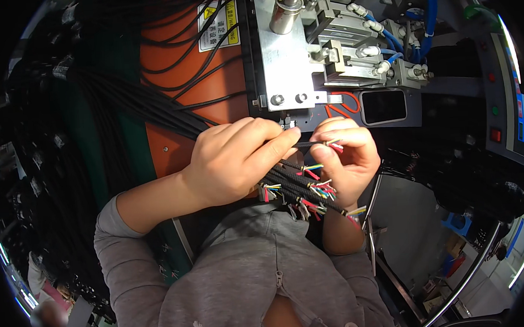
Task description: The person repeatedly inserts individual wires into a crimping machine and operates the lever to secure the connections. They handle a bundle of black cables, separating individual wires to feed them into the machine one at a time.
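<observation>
My left hand is closed around a bundle of black braided cables, palm down. Their stripped ends fan out below the fingers, showing thin red, white, yellow, green and blue wires. One single cable runs from the left fingertips across to my right hand. There the thumb and fingers pinch it close to its end, where short red and pale wires stick out. Both hands are just in front of the machine's metal plate.
Pneumatic cylinders with blue hoses fill the upper right. A dark-screened phone lies beside a red cord. Loose black cables cross the orange panel at left. A control box with buttons stands at far right.
</observation>
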Tool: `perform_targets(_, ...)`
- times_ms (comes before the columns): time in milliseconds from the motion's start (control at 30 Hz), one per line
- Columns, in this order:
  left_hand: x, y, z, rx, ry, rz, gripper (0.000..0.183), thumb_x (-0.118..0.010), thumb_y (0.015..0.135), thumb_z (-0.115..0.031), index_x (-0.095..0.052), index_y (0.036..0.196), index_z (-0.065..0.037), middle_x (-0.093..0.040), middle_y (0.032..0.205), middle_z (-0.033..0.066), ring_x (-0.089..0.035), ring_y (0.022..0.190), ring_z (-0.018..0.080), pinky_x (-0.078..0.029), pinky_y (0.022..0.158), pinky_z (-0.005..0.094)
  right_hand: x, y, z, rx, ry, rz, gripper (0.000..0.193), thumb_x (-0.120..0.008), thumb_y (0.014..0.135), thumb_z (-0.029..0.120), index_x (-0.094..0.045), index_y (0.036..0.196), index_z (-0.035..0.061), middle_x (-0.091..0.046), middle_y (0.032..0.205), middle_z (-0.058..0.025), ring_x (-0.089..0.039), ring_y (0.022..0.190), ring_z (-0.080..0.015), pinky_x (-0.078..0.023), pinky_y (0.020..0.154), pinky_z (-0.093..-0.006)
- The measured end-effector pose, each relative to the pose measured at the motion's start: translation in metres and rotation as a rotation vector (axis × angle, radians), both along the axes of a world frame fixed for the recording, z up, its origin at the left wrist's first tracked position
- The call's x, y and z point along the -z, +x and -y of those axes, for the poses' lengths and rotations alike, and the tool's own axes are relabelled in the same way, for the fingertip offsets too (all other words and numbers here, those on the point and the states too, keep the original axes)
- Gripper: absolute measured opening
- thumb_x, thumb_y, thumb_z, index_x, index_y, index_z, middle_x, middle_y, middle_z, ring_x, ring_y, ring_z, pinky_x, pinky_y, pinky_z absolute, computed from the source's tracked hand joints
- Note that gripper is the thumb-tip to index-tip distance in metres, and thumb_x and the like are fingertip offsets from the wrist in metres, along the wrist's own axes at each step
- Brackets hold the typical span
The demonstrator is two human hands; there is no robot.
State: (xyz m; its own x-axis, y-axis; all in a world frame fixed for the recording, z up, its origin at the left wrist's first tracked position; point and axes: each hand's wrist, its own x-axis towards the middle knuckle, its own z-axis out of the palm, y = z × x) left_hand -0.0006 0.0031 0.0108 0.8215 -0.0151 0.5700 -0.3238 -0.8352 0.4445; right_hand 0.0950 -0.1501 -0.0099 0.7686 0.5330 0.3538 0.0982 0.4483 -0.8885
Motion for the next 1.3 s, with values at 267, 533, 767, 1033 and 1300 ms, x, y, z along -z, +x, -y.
perform_targets(267, -0.005, -0.002, 0.0, 0.006, -0.119, -0.046, 0.024, -0.073, 0.068, -0.01, -0.066, 0.088, 0.002, -0.059, 0.069, 0.0076, -0.061, 0.056, 0.0179, -0.047, 0.048, 0.0272, -0.001, -0.013, -0.015, 0.389, -0.189, 0.442, 0.028, -0.078, 0.068, -0.003, -0.063, 0.091, -0.002, -0.066, 0.084, -0.0138, -0.062, 0.073, -0.0223, -0.051, 0.068, -0.0307)
perform_targets(533, -0.004, 0.0, 0.001, 0.001, -0.066, -0.083, 0.014, -0.072, 0.072, -0.006, -0.062, 0.08, 0.001, -0.048, 0.064, 0.0052, -0.052, 0.052, 0.0172, -0.04, 0.043, 0.0292, -0.004, -0.009, -0.007, 0.291, -0.341, 0.199, 0.018, -0.078, 0.065, -0.006, -0.067, 0.079, -0.0006, -0.065, 0.075, -0.0091, -0.062, 0.072, -0.0199, -0.049, 0.067, -0.028)
perform_targets(767, 0.002, 0.001, 0.003, -0.003, 0.117, -0.034, 0.013, -0.068, 0.07, -0.005, -0.065, 0.082, -0.003, -0.049, 0.067, 0.0023, -0.051, 0.053, 0.0138, -0.039, 0.043, 0.0263, -0.014, 0.007, 0.009, 0.058, -0.618, 0.211, 0.015, -0.077, 0.071, 0.002, -0.063, 0.076, 0.0002, -0.06, 0.072, -0.0048, -0.056, 0.067, -0.0142, -0.045, 0.062, -0.0268)
perform_targets(1033, 0.009, -0.001, 0.007, -0.049, 0.188, 0.012, 0.027, -0.067, 0.065, -0.008, -0.069, 0.092, -0.006, -0.056, 0.072, -0.0009, -0.051, 0.055, 0.0103, -0.038, 0.044, 0.0228, -0.005, 0.016, 0.017, -0.142, -0.512, -0.163, 0.008, -0.069, 0.079, 0.002, -0.063, 0.079, -0.0021, -0.06, 0.076, -0.0065, -0.055, 0.071, -0.0099, -0.043, 0.063, -0.0232)
perform_targets(1300, 0.007, -0.002, 0.017, -0.175, 0.356, -0.189, 0.032, -0.062, 0.071, -0.008, -0.068, 0.103, -0.009, -0.041, 0.069, -0.0009, -0.046, 0.058, 0.0103, -0.036, 0.045, 0.0226, 0.009, 0.008, -0.001, 0.168, -0.747, 0.445, 0.003, -0.066, 0.077, 0.001, -0.063, 0.078, -0.0003, -0.061, 0.072, -0.0101, -0.057, 0.066, -0.0235, -0.045, 0.06, -0.0325)
